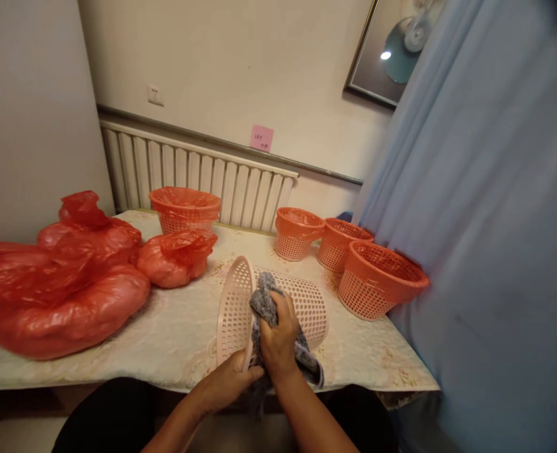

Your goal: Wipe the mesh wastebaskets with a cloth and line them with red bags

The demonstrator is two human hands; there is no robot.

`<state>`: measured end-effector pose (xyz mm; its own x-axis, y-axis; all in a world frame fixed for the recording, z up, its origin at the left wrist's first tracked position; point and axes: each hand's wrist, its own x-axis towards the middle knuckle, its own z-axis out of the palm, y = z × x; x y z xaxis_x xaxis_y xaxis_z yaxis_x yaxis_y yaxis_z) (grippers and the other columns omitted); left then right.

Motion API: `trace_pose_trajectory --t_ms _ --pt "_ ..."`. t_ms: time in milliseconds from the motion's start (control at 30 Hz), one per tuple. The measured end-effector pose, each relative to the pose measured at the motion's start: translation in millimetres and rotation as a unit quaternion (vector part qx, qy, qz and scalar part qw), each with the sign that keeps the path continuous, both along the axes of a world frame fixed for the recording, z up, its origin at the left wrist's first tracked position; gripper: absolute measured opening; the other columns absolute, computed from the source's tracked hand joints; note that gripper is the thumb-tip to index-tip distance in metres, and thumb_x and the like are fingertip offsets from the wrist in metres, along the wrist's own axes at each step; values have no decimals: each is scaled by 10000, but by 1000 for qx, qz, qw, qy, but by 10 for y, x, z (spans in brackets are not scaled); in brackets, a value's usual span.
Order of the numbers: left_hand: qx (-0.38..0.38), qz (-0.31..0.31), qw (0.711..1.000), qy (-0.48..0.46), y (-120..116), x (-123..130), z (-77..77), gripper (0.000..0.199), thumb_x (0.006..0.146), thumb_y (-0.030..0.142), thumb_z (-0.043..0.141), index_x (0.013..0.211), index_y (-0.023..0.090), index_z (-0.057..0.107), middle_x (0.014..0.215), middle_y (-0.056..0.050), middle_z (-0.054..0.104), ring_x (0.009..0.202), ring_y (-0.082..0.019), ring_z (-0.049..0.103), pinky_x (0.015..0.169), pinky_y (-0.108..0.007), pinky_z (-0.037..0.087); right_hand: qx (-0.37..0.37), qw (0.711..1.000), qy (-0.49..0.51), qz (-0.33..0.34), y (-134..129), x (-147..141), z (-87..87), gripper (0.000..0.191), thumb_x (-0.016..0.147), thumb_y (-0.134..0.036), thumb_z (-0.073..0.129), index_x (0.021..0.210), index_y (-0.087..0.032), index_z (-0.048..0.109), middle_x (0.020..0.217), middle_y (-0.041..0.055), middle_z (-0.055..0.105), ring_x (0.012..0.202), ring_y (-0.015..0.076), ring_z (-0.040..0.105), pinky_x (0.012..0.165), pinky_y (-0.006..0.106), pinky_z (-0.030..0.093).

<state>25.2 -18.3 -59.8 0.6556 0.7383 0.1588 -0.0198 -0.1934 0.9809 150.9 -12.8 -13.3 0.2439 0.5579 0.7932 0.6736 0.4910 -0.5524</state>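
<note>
A pale pink perforated plastic basket (310,308) lies on its side at the table's front, its open mouth toward the left. My left hand (228,380) grips the near part of its rim, thumb on the outside and the other fingers partly hidden. Bunched in my right hand (281,336) is a grey cloth (265,302), pressed against the basket's outer side just behind the rim. One end of the cloth hangs down past the table's front edge.
Red plastic bags (75,308), filled and bulging, lie at the left. One basket lined with a red bag (184,211) stands behind them. Three more lined baskets (375,292) stand at the right beside a blue curtain (486,251). A radiator (197,170) runs behind the table (179,327).
</note>
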Motion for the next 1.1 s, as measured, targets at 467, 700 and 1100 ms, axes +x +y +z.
trace_pose_trajectory --t_ms 467,700,1100 --pt "-50 -5 999 6 -101 0 -14 372 672 183 645 1036 212 712 1008 -7 740 1159 -331 543 1098 -424 333 -35 999 -18 0 202 88 253 443 721 -68 528 1131 -224 585 1043 62 613 1000 234 552 891 376 450" --pt "-130 72 970 -194 -64 257 410 598 801 343 645 1350 169 483 1293 -117 615 1229 -295 535 1093 -437 352 -23 999 -34 -8 74 143 146 448 720 -72 522 1137 -224 587 1008 62 595 950 237 555 844 368 468" --pt "-207 55 962 -172 -211 305 719 646 750 308 654 1345 134 470 1276 -141 633 1198 -319 562 1067 -448 387 -67 995 -50 -51 321 831 77 297 784 -141 512 1053 -211 617 1002 54 635 947 205 557 864 326 441"
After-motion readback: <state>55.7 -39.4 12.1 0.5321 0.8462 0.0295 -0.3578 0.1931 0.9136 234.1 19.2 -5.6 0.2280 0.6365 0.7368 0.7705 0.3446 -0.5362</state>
